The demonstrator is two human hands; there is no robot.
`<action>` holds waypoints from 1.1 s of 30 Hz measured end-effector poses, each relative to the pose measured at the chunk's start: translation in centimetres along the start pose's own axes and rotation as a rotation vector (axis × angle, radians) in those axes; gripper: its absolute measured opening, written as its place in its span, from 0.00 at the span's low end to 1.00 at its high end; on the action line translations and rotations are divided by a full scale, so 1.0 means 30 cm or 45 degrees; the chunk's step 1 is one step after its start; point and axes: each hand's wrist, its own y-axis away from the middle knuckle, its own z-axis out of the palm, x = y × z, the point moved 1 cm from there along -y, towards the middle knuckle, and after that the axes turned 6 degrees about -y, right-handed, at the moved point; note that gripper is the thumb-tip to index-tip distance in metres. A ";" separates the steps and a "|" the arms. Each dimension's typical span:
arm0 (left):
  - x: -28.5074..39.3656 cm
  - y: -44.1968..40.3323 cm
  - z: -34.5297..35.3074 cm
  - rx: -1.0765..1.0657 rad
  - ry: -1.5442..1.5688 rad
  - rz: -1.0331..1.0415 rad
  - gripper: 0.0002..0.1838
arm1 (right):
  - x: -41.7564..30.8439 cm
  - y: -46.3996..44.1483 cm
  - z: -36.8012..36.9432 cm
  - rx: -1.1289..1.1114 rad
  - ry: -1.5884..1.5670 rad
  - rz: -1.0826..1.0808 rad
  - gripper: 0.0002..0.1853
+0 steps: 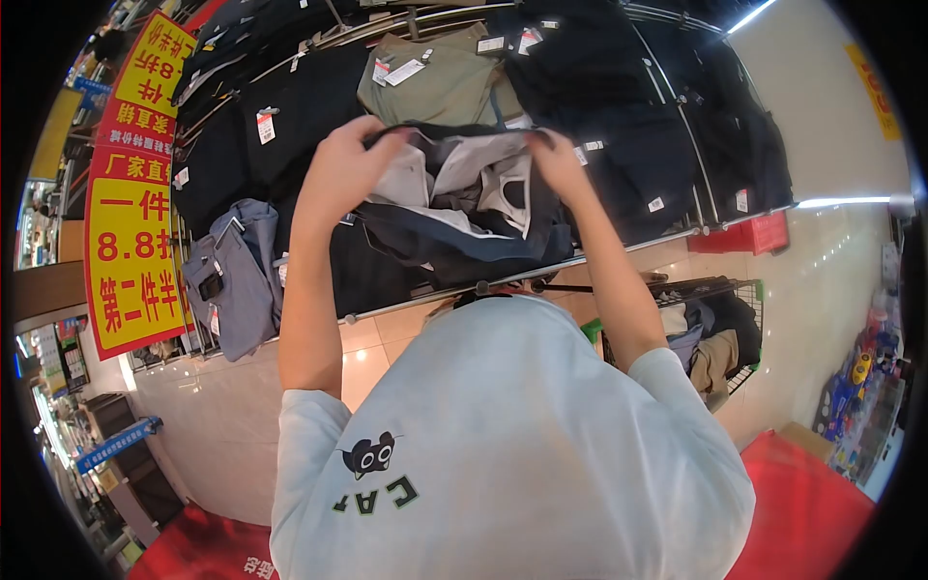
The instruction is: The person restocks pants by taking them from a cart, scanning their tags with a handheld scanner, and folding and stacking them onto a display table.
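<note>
A pair of dark navy trousers (396, 232) is stretched between my two hands, its waist spread to show a pale grey and white lining. My left hand (346, 169) grips the waistband on the left, thumb and fingers closed over it. On the opposite side my right hand (561, 166) pinches the waistband edge; some fingertips are hidden or blurred. Beneath and behind lie dark folded trousers (614, 184) on a metal rack. Olive-green trousers (425, 82) with white tags rest just beyond the held pair.
Grey-blue trousers (242, 280) hang over the rack's front left. A yellow and red sign (135, 213) stands at the left. A wire cart (744, 338) filled with clothes is at right, below the rack's metal rail (619, 249). Tagged black garments (300, 106) cover the rack's left.
</note>
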 end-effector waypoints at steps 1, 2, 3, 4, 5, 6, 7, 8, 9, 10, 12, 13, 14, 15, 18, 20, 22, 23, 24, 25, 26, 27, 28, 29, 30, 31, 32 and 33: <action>-0.091 -0.023 0.009 0.207 0.028 0.074 0.19 | -0.013 -0.005 -0.035 0.031 -0.161 0.113 0.14; -0.170 -0.044 0.025 0.288 0.050 0.013 0.16 | -0.100 -0.004 -0.045 0.118 -0.410 0.211 0.13; -0.249 -0.061 0.053 0.367 0.072 -0.047 0.14 | -0.208 0.006 -0.051 0.207 -0.658 0.311 0.13; -0.351 -0.078 0.115 0.479 -0.117 0.055 0.11 | -0.300 0.016 -0.050 0.208 -0.658 0.311 0.13; -0.447 -0.088 0.199 0.589 -0.305 0.161 0.10 | -0.388 0.026 -0.048 0.210 -0.778 0.305 0.13; -0.521 -0.076 0.286 0.568 -0.353 0.154 0.09 | -0.452 0.037 -0.046 0.212 -0.897 0.297 0.14; -0.591 -0.055 0.371 0.546 -0.401 0.148 0.08 | -0.498 0.047 -0.046 0.219 -0.893 0.292 0.14; -0.690 -0.040 0.467 0.568 -0.346 0.067 0.08 | -0.536 0.054 -0.047 0.241 -0.929 0.257 0.14; -0.755 -0.023 0.519 0.585 -0.289 -0.012 0.08 | -0.552 0.057 -0.054 0.267 -0.965 0.224 0.14; -0.762 -0.004 0.517 0.575 -0.285 0.001 0.08 | -0.495 0.054 -0.102 0.323 -0.417 -0.146 0.14; -0.780 0.035 0.505 0.497 0.065 -0.367 0.09 | -0.545 0.056 -0.148 0.435 -0.563 0.011 0.15; -0.791 0.045 0.473 0.467 0.136 -0.374 0.10 | -0.566 0.060 -0.179 0.473 -0.646 0.198 0.16; -0.785 0.047 0.449 0.454 0.260 -0.375 0.11 | -0.557 0.069 -0.203 0.425 -0.545 0.136 0.15; -0.750 0.050 0.419 0.440 0.382 -0.375 0.11 | -0.527 0.071 -0.205 0.425 -0.542 0.136 0.15; -0.501 0.078 0.441 0.188 0.407 -0.088 0.23 | -0.478 0.095 -0.173 0.356 -0.276 0.254 0.13; -0.370 0.099 0.536 -0.084 0.440 -0.063 0.50 | -0.419 0.111 -0.144 0.343 -0.228 0.292 0.17; -0.364 0.076 0.658 0.062 0.060 0.406 0.59 | -0.438 0.134 -0.123 0.308 -0.384 0.393 0.23; -0.369 0.063 0.701 0.059 0.062 0.409 0.59 | -0.473 0.153 -0.129 0.312 -0.383 0.393 0.23; -0.383 0.046 0.740 0.056 -0.058 0.267 0.60 | -0.506 0.168 -0.134 0.302 -0.565 0.360 0.23; -0.401 0.026 0.769 0.054 -0.179 0.126 0.61 | -0.532 0.173 -0.139 0.292 -0.749 0.322 0.23; -0.403 0.007 0.780 0.062 -0.186 0.117 0.61 | -0.546 0.175 -0.164 0.254 -0.883 0.315 0.22; -0.407 -0.001 0.792 0.058 -0.188 0.128 0.61 | -0.562 0.182 -0.185 0.263 -0.885 0.310 0.22; -0.406 -0.005 0.809 0.081 -0.189 0.293 0.61 | -0.580 0.195 -0.204 0.214 -1.027 0.303 0.21; -0.398 -0.008 0.821 0.104 -0.189 0.458 0.60 | -0.595 0.207 -0.221 0.163 -1.169 0.294 0.20; -0.400 -0.040 0.833 0.239 -0.339 0.839 0.52 | -0.605 0.218 -0.234 0.148 -1.219 0.287 0.19; -0.400 -0.069 0.852 0.232 -0.339 0.845 0.52 | -0.626 0.231 -0.236 0.156 -1.221 0.286 0.19; -0.402 -0.095 0.867 0.283 0.188 0.544 0.44 | -0.651 0.246 -0.235 0.129 -1.242 0.280 0.19; -0.403 -0.106 0.880 0.320 0.703 0.221 0.37 | -0.665 0.258 -0.235 0.102 -1.261 0.274 0.20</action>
